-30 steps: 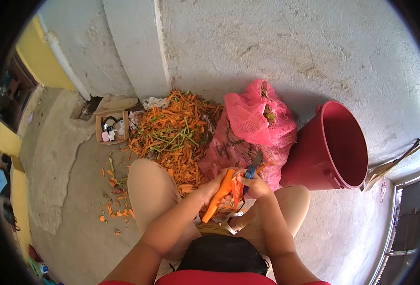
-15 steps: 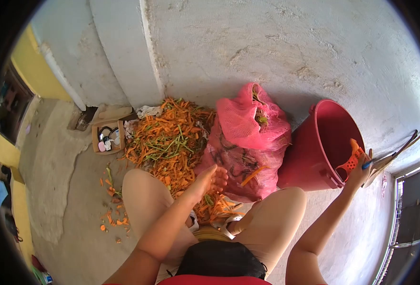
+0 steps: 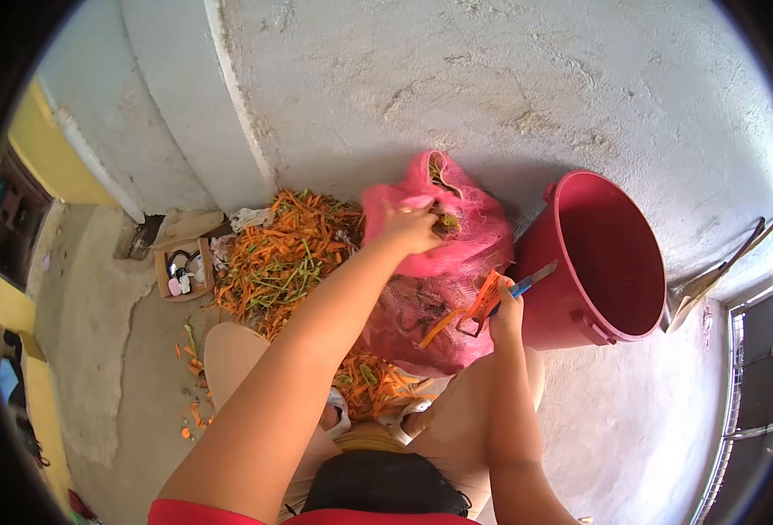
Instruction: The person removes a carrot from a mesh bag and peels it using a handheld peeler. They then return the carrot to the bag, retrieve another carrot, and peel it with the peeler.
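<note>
My left hand (image 3: 411, 231) is at the mouth of a pink mesh sack (image 3: 482, 227), its fingers blurred and partly hidden against the mesh. Brownish-green vegetable tops (image 3: 447, 220) show in the opening right beside it. In my right hand (image 3: 510, 313), closed, are a blue-handled knife (image 3: 526, 282) with its blade pointing up to the right and an orange peeler (image 3: 484, 299) with holes in its handle. Both tools are in front of the sack. An orange strip of peel (image 3: 439, 331) lies against the sack's front.
A large heap of orange and green peelings (image 3: 290, 254) lies left of the sack, spilling between my feet. To the right, a red plastic bucket (image 3: 570, 306) leans tilted. A small cardboard box (image 3: 195, 291) with odds and ends sits by the wall, and a dustpan (image 3: 692, 302) stands far right.
My left hand has moved from above my knees up to the sack's opening. My right hand has come left from the bucket's rim to the sack's front, still holding the tools.
</note>
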